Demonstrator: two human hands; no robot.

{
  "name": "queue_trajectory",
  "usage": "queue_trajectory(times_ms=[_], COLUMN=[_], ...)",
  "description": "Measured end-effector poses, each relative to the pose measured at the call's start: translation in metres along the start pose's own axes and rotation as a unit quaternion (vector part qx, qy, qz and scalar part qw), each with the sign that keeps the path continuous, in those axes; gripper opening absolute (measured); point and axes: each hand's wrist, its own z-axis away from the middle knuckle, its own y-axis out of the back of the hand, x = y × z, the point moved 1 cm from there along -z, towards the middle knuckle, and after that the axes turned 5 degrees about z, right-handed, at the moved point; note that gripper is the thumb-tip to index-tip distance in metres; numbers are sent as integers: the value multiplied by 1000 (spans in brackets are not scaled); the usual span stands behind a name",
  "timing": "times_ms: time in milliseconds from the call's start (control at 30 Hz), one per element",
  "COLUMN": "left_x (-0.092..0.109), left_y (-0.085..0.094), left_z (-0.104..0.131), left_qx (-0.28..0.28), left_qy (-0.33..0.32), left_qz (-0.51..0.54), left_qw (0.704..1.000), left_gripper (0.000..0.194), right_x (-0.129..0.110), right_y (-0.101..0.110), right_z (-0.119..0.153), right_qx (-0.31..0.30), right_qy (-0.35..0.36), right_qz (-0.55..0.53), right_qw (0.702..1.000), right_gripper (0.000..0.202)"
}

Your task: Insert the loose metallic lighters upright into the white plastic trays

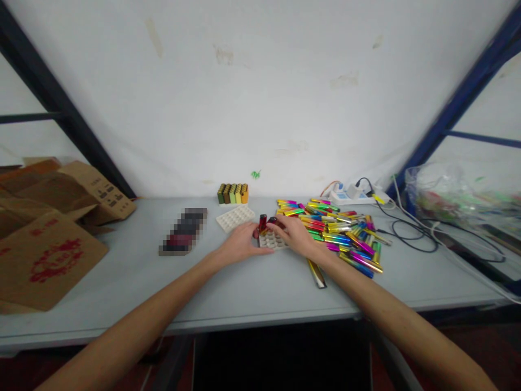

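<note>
A pale tray with rows of round holes (268, 240) lies on the table between my hands. At its far left corner stands an upright dark red shiny tube (262, 221). My left hand (241, 241) grips the tray's left side, its thumb along the near edge and its fingertips partly hidden. My right hand (295, 234) is over the tray's right side, fingers pinched round a second dark red tube (272, 220). Close to the right hand spreads a heap of shiny coloured tubes (345, 233) in gold, blue, purple, green and red.
Behind my left hand lies another pale holed tray (235, 217). A block of upright yellow and green tubes (233, 194) stands by the wall. Cardboard boxes (52, 255) are at left, beside a blurred-out dark object (185, 231). A power strip (354, 194) and cables lie right.
</note>
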Motion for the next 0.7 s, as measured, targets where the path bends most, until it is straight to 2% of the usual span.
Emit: queue_trajectory(times_ms=[167, 433, 600, 700], left_x=[0, -4, -1, -2], left_y=[1, -1, 2, 4], left_z=[-1, -1, -2, -4], left_qx=[-3, -2, -9, -9], left_qy=[11, 31, 39, 54], left_qz=[-4, 9, 17, 26], left_qw=[1000, 999, 999, 998], left_gripper=[58, 64, 62, 61], right_x=[-5, -17, -1, 18], right_y=[-10, -16, 3, 26], right_z=[-5, -5, -2, 1], right_qx=[-32, -66, -44, -30], right_qy=[19, 31, 49, 14], right_qz=[83, 220, 182, 206], right_qw=[996, 973, 981, 978], right_gripper=[21, 31, 29, 23])
